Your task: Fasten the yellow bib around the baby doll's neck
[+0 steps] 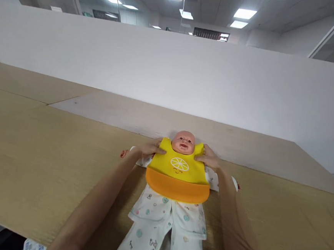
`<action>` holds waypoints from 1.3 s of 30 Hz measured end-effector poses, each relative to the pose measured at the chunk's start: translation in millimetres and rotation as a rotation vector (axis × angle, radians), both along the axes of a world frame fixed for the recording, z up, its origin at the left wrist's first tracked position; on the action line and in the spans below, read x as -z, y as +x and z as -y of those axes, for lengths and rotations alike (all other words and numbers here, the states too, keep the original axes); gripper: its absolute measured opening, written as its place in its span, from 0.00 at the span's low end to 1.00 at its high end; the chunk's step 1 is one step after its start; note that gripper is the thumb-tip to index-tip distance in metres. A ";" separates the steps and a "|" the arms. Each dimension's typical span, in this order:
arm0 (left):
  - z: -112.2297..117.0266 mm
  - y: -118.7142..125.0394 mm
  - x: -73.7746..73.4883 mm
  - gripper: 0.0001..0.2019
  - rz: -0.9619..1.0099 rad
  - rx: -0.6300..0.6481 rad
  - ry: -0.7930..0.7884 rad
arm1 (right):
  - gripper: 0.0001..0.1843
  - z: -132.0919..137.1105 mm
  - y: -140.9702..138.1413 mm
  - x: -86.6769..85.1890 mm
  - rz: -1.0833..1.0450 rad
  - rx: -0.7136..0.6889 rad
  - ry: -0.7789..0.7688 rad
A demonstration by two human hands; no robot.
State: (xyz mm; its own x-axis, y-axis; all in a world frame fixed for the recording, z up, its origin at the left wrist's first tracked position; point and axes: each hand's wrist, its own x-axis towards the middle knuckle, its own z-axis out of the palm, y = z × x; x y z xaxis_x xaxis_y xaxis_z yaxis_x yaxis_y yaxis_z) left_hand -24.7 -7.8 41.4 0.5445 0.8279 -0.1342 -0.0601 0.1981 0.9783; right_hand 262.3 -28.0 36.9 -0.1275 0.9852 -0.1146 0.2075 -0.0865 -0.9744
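A baby doll (pixel 183 141) lies on its back on the wooden table (pixel 37 157), head pointing away from me. It wears a white patterned sleepsuit (pixel 162 221). A yellow silicone bib (pixel 178 168) with an orange catch pocket and a lemon-slice print covers its chest. My left hand (pixel 149 148) pinches the bib's upper left strap beside the doll's neck. My right hand (pixel 209 158) grips the bib's upper right strap at the other side of the neck. Both forearms reach in from the bottom edge.
A white partition wall (pixel 171 71) runs along the far side of the table. A paler board (pixel 113 109) lies on the tabletop behind the doll. The table's near edge shows at the bottom left, with a bit of patterned cloth (pixel 33 246) below it.
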 end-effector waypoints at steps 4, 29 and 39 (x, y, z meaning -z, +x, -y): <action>3.0 1.7 -6.8 0.28 0.022 -0.028 -0.058 | 0.24 0.7 -0.5 -3.9 -0.059 -0.012 0.002; -6.9 23.3 10.0 0.18 0.068 -0.285 0.116 | 0.16 -8.3 -20.9 -6.4 -0.199 0.265 0.083; -6.2 35.4 16.0 0.19 0.064 -0.463 0.073 | 0.22 -10.0 -20.8 -10.4 -0.439 0.287 0.157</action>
State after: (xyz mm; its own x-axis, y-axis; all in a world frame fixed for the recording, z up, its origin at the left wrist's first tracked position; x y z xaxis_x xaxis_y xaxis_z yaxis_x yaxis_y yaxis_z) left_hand 10.7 -1.6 25.4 0.1215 0.9916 -0.0445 -0.1866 0.0668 0.9802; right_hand 241.5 -18.0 47.3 0.1464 0.9884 0.0401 -0.2317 0.0737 -0.9700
